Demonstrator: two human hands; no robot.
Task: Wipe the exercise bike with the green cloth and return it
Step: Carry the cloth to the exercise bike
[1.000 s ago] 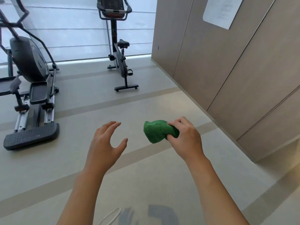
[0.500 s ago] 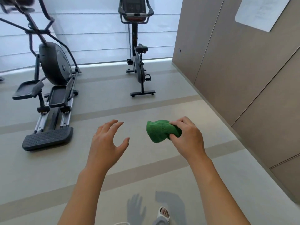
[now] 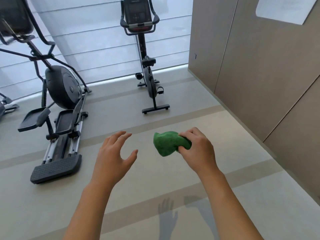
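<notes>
Gripping the bunched green cloth [image 3: 170, 143] in right hand [image 3: 197, 149], left hand [image 3: 114, 155] spread empty, risking brushing the elliptical [image 3: 60, 94] left of frame instead of the exercise bike [image 3: 147, 66] at upper centre.

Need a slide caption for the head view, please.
Right hand grips the green cloth, left hand open, exercise bike ahead.

Your right hand [image 3: 199, 149] is covering part of the green cloth [image 3: 168, 143]; the frame edge is cropping the elliptical trainer's [image 3: 58, 94] console.
</notes>
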